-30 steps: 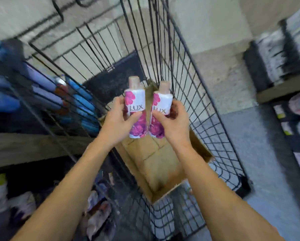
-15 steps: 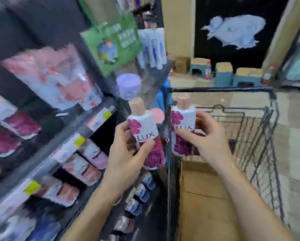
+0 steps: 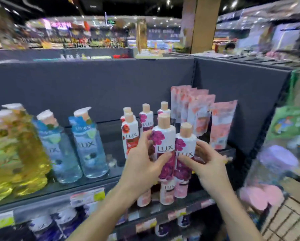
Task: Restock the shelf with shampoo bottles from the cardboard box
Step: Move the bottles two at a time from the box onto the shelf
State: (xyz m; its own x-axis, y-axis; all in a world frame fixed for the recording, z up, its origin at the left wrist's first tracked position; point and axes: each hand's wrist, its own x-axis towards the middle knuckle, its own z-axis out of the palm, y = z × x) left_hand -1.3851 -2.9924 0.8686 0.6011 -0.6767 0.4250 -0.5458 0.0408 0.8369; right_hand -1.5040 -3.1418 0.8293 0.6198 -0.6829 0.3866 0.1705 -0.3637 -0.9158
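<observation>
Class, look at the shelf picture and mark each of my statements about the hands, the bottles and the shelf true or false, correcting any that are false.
1. Each hand holds one bottle. True: the left hand grips the taller-looking LUX bottle, and the right hand grips the other LUX bottle.
2. The held bottles have blue flowers on them. False: the flowers are magenta.
3. Pink refill pouches stand right of the held bottles. True.
4. The blue bottles stand right of the hands. False: they stand to the left.
5. The held bottles have tan caps. True.
6. The shelf holds no bottles behind the hands. False: several LUX bottles stand there.
</observation>
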